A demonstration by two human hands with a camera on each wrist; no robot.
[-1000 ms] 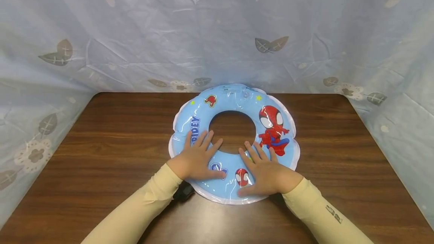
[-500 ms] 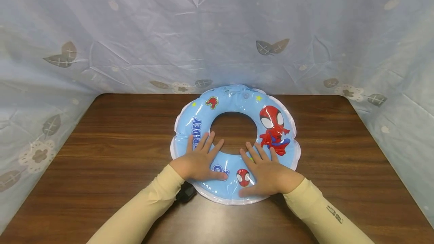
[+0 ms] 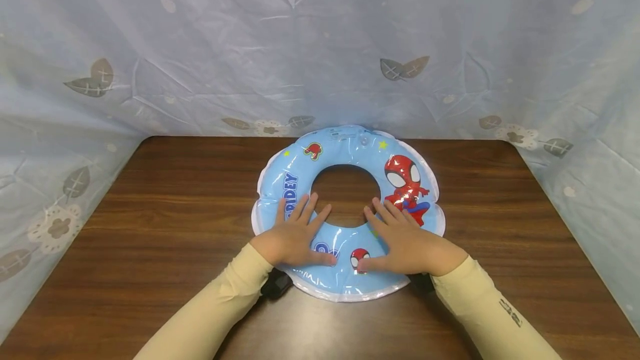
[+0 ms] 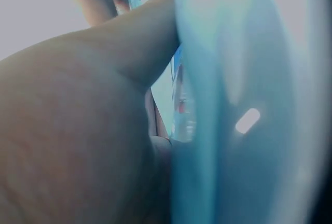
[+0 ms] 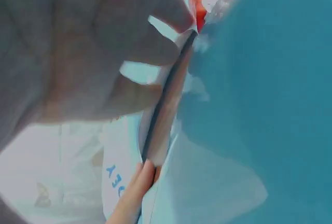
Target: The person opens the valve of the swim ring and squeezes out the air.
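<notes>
A blue inflatable swim ring point(image 3: 345, 146) with a clear scalloped edge lies flat on the table, printed with a red masked figure and lettering. On its near left part rests my left hand point(image 3: 295, 236), fingers straight and spread. My right hand point(image 3: 407, 243) lies with spread fingers on the near right part, its thumb over a small red mask print. In the left wrist view the ring's glossy side point(image 4: 244, 79) fills the right half, beside the left hand point(image 4: 88, 105). The right wrist view shows the right hand's fingers point(image 5: 140, 94) extended over the ring point(image 5: 249, 115).
The brown wood-grain table point(image 3: 175, 210) carries the ring near its middle. A pale grey-blue curtain point(image 3: 320, 43) with leaf and flower prints stands behind and at both sides. A black wrist device point(image 3: 276, 284) sits under the left wrist.
My right hand has shifted slightly right and away from me on the ring, its thumb moving up onto the mask print. The left hand stays in place on the ring.
</notes>
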